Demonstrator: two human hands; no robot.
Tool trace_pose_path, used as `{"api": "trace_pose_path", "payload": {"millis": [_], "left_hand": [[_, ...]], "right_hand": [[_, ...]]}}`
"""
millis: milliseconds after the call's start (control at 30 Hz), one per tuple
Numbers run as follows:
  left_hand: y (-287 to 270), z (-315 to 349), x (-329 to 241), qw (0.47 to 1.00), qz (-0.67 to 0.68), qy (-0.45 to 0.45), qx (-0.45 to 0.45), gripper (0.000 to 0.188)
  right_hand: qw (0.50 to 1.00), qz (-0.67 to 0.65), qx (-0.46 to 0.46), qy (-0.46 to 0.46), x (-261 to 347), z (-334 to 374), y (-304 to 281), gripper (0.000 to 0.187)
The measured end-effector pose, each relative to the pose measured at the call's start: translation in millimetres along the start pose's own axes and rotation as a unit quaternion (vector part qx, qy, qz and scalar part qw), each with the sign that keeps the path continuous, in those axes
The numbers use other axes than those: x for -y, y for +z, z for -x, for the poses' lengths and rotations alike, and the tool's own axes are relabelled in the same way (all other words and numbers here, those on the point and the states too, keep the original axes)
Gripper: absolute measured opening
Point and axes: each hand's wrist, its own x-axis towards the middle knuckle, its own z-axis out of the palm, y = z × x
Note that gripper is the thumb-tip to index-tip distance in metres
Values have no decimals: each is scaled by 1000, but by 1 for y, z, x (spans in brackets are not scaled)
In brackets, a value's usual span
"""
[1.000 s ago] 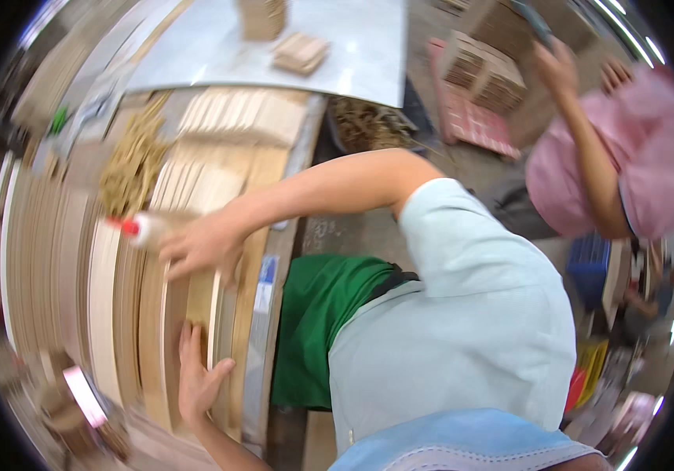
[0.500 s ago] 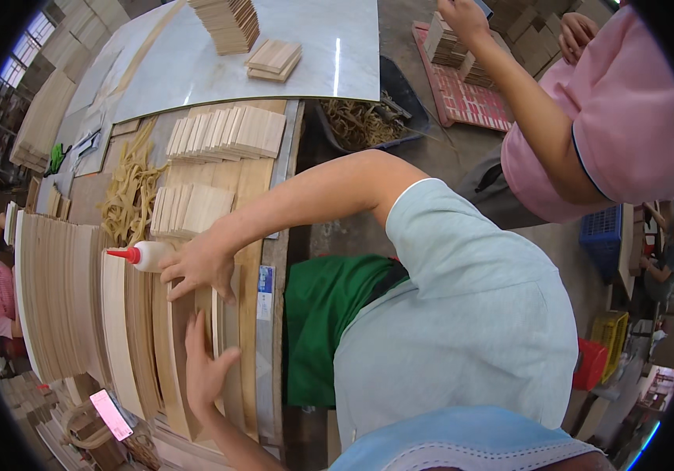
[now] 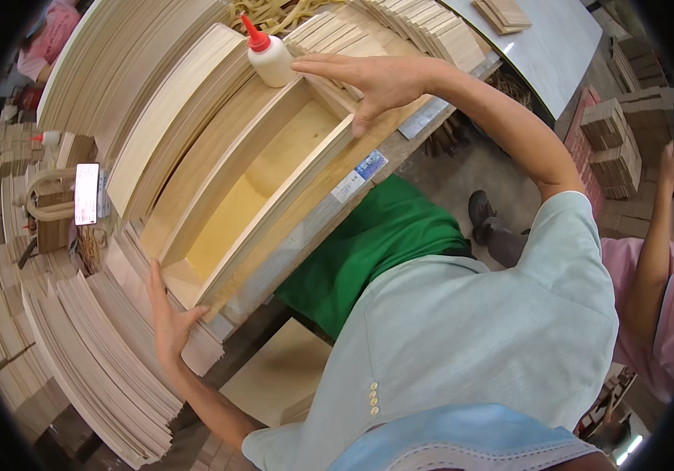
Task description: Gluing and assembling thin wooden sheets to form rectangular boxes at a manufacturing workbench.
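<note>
A long, shallow wooden box [image 3: 283, 198] lies across the workbench, its four sides upright around a yellowish inner surface. At its lower-left end, my left hand [image 3: 172, 323] grips the short side, fingers along the outside and thumb at the near corner. My right hand [image 3: 388, 85] spans the opposite end, with the thumb on the near corner and the fingers reaching toward the far one. Close to those fingertips stands a white squeeze bottle [image 3: 272, 64] with a red pointed nozzle. Both palms are partly turned out of sight.
Stacked long boards [image 3: 176, 110] stand beyond the box. Small wooden panels [image 3: 423, 30] lie in rows past my right hand. A lit phone [image 3: 85, 194] is propped at left, above more boards [image 3: 101, 361]. A person in pink [image 3: 651, 306] stands at right, holding a flat device.
The view has swung toward the left end of the bench. My hands have moved apart, from close together above the wooden pieces to opposite ends of the box.
</note>
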Motion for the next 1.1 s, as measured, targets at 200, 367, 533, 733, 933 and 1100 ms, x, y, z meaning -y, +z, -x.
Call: {"api": "trace_pose_path", "payload": {"millis": [200, 367, 533, 733, 933, 1100], "left_hand": [[8, -5, 2, 982, 185, -45, -7, 120], [27, -2, 10, 972, 227, -24, -54, 105], [33, -1, 6, 968, 244, -22, -61, 99], [40, -6, 11, 963, 255, -14, -83, 105], [13, -3, -3, 996, -32, 37, -78, 115], [15, -21, -14, 999, -27, 20, -41, 116]], "right_hand": [[973, -208, -10, 100, -7, -6, -4, 82], [945, -251, -53, 202, -7, -32, -7, 45], [935, -244, 24, 255, -5, -42, -13, 44], [935, -247, -5, 254, -7, -41, -11, 46], [978, 173, -78, -92, -2, -30, 7, 87], [968, 242, 34, -63, 22, -31, 10, 105]]}}
